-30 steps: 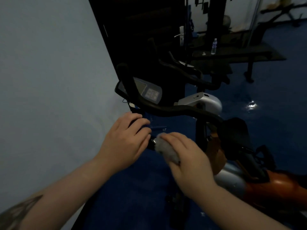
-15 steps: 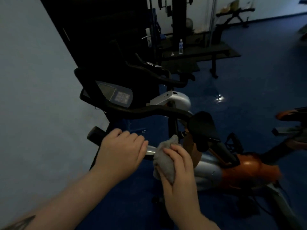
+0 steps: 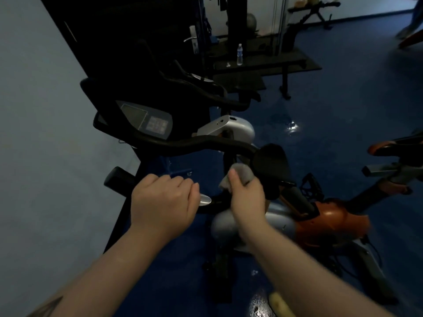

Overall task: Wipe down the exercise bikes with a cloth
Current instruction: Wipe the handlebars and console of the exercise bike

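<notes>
Here, the left hand (image 3: pixel 163 200) grasps the bike's (image 3: pixel 325 219) near handlebar (image 3: pixel 119 179); just right of it, the right hand (image 3: pixel 247 197) clutches a (grey) cloth (image 3: pixel 242 173).

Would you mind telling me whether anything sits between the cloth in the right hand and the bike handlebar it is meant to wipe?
Nothing visible does. The right hand grips the grey cloth directly against the dark handlebar of the orange bike, just below the black pad. The left hand holds the same bar further along, clear of the cloth.
</notes>
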The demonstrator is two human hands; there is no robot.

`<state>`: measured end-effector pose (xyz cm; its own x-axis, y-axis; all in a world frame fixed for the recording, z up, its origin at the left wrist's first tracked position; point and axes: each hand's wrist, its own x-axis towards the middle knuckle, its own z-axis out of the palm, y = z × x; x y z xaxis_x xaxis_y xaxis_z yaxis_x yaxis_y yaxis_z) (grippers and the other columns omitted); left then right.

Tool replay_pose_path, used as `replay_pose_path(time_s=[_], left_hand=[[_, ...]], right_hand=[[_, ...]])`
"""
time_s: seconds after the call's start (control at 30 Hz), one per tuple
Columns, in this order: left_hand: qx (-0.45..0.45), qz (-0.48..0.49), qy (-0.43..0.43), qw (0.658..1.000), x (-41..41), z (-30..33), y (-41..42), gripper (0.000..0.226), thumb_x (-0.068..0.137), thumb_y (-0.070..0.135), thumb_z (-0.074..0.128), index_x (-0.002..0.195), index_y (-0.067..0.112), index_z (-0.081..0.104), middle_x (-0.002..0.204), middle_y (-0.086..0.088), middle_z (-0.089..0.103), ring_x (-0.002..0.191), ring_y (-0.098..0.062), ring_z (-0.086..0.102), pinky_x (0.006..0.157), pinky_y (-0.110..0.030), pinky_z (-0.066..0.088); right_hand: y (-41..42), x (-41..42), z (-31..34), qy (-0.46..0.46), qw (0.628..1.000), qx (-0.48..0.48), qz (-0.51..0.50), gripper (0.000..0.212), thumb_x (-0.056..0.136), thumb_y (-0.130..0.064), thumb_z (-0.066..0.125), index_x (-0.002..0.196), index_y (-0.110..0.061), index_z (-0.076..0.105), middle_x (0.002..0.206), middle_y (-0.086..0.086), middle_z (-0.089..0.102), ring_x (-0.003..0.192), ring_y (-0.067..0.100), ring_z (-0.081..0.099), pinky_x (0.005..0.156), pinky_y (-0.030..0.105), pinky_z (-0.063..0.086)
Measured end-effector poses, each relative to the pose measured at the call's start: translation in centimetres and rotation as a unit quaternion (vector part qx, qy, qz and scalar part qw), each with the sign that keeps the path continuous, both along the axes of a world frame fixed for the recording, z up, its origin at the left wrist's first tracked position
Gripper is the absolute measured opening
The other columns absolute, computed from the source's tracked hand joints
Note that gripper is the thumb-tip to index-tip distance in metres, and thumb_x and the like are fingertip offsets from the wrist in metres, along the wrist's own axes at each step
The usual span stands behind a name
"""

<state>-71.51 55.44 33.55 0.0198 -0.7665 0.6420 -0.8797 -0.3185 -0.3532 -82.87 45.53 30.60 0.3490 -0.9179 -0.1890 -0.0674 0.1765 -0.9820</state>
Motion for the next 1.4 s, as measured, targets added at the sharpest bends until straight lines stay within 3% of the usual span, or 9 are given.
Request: replay_pose_path(time_s=[0.2,0.37,0.53,0.67,0.8,1.03,1.23,1.33,1.4], left_hand=[[-0.005,-0.002,0.002,1.0,0.1,-0.4,-0.1,0.043,0.091,0.024,0.044,0.049,0.018,0.047,0.043,0.001,0.047,0.04,-0.021,0.043,0.049,-0.032,0.033],[-0.008,-0.002,0.002,1.0,0.1,-0.4,-0.1,0.043,0.091,0.024,0.044,0.049,0.018,0.047,0.044,0.001,0.046,0.04,-0.02,0.043,0.051,-0.032,0.032],[-0.013,0.007,0.002,1.0,0.0,-0.5,-0.2,0.042,0.089,0.024,0.045,0.048,0.018,0.047,0.043,0.002,0.046,0.04,-0.019,0.043,0.05,-0.032,0.033],[-0.007,0.01,0.002,1.0,0.1,-0.6,-0.2,0.042,0.089,0.025,0.045,0.048,0.018,0.048,0.043,0.002,0.046,0.04,-0.019,0.042,0.051,-0.031,0.032],[-0.013,0.011,-0.002,1.0,0.1,-0.5,-0.2,0.042,0.089,0.025,0.044,0.048,0.018,0.048,0.044,0.002,0.046,0.04,-0.019,0.042,0.052,-0.032,0.031],[-0.011,0.019,0.009,1.0,-0.2,-0.5,-0.2,0.042,0.089,0.025,0.044,0.048,0.018,0.046,0.043,0.002,0.045,0.04,-0.02,0.042,0.051,-0.032,0.033],[-0.014,0.023,0.018,0.999,-0.2,-0.4,-0.2,0.043,0.089,0.026,0.044,0.047,0.018,0.048,0.043,0.003,0.047,0.04,-0.019,0.044,0.052,-0.032,0.034],[-0.018,0.022,0.02,0.999,-0.2,-0.6,-0.2,0.042,0.089,0.026,0.044,0.047,0.019,0.047,0.043,0.003,0.046,0.04,-0.02,0.043,0.052,-0.032,0.035],[-0.021,0.022,0.021,0.999,-0.1,-0.5,-0.2,0.042,0.088,0.026,0.045,0.047,0.019,0.047,0.042,0.003,0.046,0.04,-0.019,0.043,0.052,-0.032,0.033]], right_hand=[[2.5,-0.3,-1.2,-0.012,0.999,0.002,-0.036,0.016,0.095,-0.039,0.052,0.107,-0.03,0.049,0.088,-0.012,0.062,0.079,-0.005,0.061,0.063,0.011,0.039],[-1.1,1.8,-0.3,-0.034,0.994,0.075,-0.067,0.023,0.097,-0.033,0.051,0.102,-0.014,0.063,0.08,-0.011,0.059,0.07,-0.003,0.052,0.049,-0.003,0.035],[-2.1,1.8,0.6,-0.114,0.975,0.192,-0.012,0.032,0.096,-0.036,0.052,0.119,-0.017,0.062,0.106,0.001,0.067,0.095,0.013,0.062,0.072,0.02,0.048],[0.3,1.4,-0.2,-0.101,0.991,0.077,-0.038,0.041,0.095,-0.023,0.055,0.135,-0.025,0.048,0.128,-0.005,0.057,0.12,0.009,0.052,0.096,0.02,0.04],[-1.1,2.7,0.5,-0.085,0.994,0.052,-0.044,0.037,0.097,-0.017,0.052,0.133,-0.016,0.047,0.126,0.005,0.058,0.117,0.015,0.054,0.103,0.031,0.041],[0.1,1.6,-0.5,-0.084,0.996,0.019,-0.022,0.045,0.097,-0.026,0.053,0.14,-0.029,0.041,0.13,-0.01,0.051,0.118,0.004,0.047,0.091,0.013,0.033],[-1.2,1.9,-0.2,-0.147,0.982,0.115,-0.041,0.012,0.095,-0.025,0.055,0.099,-0.036,0.059,0.095,-0.018,0.061,0.087,-0.005,0.056,0.072,0.013,0.038],[0.6,1.1,-1.2,-0.144,0.982,0.097,-0.073,0.024,0.092,-0.025,0.06,0.116,-0.027,0.062,0.104,-0.014,0.064,0.097,-0.001,0.059,0.089,0.022,0.044],[0.2,1.3,-0.8,-0.155,0.977,0.123,-0.074,0.013,0.093,-0.025,0.059,0.105,-0.026,0.064,0.1,-0.008,0.067,0.095,0.006,0.062,0.09,0.028,0.046]])
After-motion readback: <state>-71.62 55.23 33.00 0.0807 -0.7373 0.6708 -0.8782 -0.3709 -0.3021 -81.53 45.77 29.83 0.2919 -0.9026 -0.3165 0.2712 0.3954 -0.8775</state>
